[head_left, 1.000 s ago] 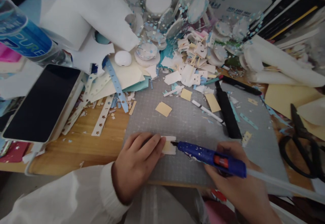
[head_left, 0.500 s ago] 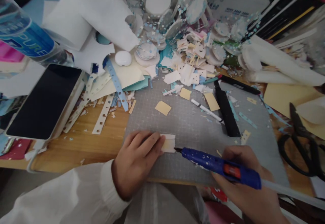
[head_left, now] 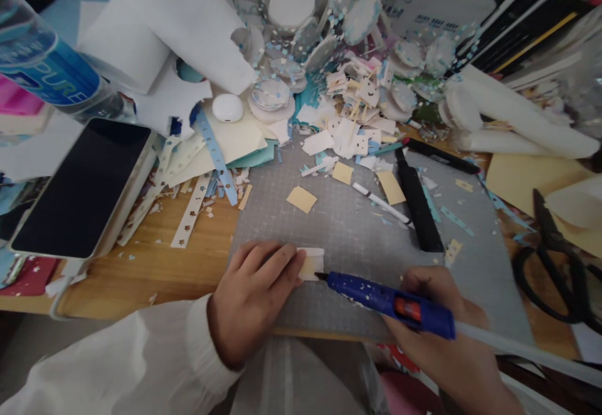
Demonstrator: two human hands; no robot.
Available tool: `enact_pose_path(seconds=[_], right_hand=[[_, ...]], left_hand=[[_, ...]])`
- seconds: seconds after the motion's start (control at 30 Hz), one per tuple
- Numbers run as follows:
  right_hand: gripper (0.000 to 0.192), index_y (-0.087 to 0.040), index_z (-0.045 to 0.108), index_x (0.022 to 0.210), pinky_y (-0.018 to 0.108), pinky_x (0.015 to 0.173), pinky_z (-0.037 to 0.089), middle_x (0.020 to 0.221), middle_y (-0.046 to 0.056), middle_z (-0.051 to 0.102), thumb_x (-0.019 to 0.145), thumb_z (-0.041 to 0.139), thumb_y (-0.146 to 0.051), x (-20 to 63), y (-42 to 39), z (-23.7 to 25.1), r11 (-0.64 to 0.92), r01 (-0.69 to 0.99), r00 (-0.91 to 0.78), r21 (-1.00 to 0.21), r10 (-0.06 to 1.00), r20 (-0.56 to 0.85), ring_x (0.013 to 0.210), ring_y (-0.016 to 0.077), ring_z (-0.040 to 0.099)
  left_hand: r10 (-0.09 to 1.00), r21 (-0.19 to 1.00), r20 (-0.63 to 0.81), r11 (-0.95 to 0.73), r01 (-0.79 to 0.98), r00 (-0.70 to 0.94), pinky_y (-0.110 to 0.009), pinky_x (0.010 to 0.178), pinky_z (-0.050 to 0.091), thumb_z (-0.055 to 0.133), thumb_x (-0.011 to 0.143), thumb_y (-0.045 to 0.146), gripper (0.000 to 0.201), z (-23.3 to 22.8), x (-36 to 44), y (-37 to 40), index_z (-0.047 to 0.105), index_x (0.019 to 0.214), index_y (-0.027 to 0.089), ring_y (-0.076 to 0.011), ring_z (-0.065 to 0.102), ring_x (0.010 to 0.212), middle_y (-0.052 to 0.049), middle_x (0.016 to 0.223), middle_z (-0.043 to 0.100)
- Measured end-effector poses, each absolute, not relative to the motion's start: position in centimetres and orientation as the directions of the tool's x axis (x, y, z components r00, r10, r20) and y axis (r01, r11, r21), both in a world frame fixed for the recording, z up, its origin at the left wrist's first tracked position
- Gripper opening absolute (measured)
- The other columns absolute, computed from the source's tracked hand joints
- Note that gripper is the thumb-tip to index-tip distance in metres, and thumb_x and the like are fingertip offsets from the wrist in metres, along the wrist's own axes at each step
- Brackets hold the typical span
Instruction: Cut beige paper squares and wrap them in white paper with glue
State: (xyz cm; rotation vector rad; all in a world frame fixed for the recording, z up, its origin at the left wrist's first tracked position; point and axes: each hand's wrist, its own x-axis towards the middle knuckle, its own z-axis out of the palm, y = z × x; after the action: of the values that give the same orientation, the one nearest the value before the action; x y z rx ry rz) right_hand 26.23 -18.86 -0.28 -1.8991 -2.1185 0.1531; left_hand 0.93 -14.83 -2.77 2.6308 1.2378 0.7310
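Left hand (head_left: 256, 299) presses flat on a small cream paper piece (head_left: 312, 264) on the grey cutting mat (head_left: 357, 227); right hand (head_left: 437, 327) grips a blue glue gun (head_left: 390, 299), nozzle touching the paper's four-o'clock corner, long axis running toward four o'clock.

Left hand (head_left: 256, 296) covers most of the small paper piece (head_left: 313, 263); only its right end shows. Whether the glue gun (head_left: 390, 299) nozzle touches that paper: cannot tell. Right hand (head_left: 442, 333) hides the gun's grip, and the wrist runs out at the near edge. Water bottle (head_left: 44, 67), far left, cut off by the left edge; label partly readable. Scissors (head_left: 552, 258), right, one loop clipped at the right edge. Far heap of paper cut-outs (head_left: 357, 108) too small and blurred to sort. Marks on the cutting mat (head_left: 357, 227) illegible.
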Motion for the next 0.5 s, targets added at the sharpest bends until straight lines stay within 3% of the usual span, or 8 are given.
enact_pose_path(seconds=[0.3, 0.5], right_hand=[[0.019, -0.024, 0.041, 0.08, 0.023, 0.043, 0.037, 0.053, -0.007, 0.048, 0.073, 0.056, -0.034, 25.85, -18.18, -0.62, 0.092, 0.964, -0.048, -0.248, 0.983, 0.178, 0.041, 0.0122, 0.051], [0.024, -0.025, 0.046, 0.082, 0.025, 0.049, 0.042, 0.063, -0.004, 0.053, 0.072, 0.061, -0.04, 26.4, -18.38, -0.12, -0.053, 0.917, 0.133, -0.394, 0.975, 0.179, 0.053, 0.0151, 0.055]], left_hand=[[0.757, 0.337, 0.355, -0.651, 0.68, 0.548, -0.04, 0.084, 0.044, 0.056, 0.089, 0.016, 0.024, -2.8, 0.84, -14.81, 0.061, 0.112, 0.011, -0.0238, 0.055, 0.097, -0.007, 0.106, 0.068], [0.765, 0.341, 0.368, -0.64, 0.688, 0.529, -0.041, 0.084, 0.046, 0.054, 0.09, 0.017, 0.023, -2.75, 0.78, -14.87, 0.062, 0.111, 0.011, -0.0251, 0.055, 0.101, -0.01, 0.11, 0.066]])
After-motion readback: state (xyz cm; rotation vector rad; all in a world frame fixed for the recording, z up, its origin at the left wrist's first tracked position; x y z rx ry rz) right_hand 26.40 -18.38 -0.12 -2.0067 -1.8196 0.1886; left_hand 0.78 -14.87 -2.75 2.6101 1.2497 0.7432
